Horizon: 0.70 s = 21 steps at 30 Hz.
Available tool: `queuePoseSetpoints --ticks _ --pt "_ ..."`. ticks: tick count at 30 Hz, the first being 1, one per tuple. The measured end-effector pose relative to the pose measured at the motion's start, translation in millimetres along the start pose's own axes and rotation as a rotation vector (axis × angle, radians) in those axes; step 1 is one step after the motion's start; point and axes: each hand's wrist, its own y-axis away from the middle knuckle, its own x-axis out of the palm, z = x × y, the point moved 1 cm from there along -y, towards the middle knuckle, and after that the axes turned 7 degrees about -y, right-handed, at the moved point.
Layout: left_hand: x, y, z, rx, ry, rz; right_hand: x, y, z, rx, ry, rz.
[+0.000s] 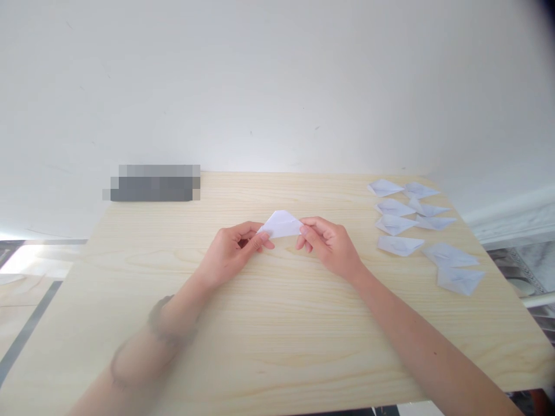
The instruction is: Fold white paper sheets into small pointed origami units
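Observation:
A small white folded paper, triangular with a peak on top, is held just above the light wooden table near its middle. My left hand pinches the paper's left corner between thumb and fingers. My right hand pinches its right corner the same way. Both forearms reach in from the near edge.
Several finished folded white paper pieces lie spread over the table's right side, some near the right edge. A dark, blurred-out oblong object lies at the far left against the white wall. Floor shows past both sides of the table.

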Motion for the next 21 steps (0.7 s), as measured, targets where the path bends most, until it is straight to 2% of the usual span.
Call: queuePoseSetpoints --ticks 7,13,17,21 --pt "1.7 1.0 -1.5 0.007 0.124 -0.082 1.1 2.1 1.8 0.006 -0.053 0.087" --pt "0.9 2.6 -0.9 -0.025 0.174 -0.155 3.3 2.7 1.0 -0.133 0.059 0.057" --pt "0.5 2.5 -0.2 -0.002 0.219 -0.14 4.0 2.4 0.1 -0.228 0.169 0.055" --pt "3.0 0.5 2.1 0.041 0.327 -0.112 5.0 3.5 0.5 -0.231 0.184 0.071"
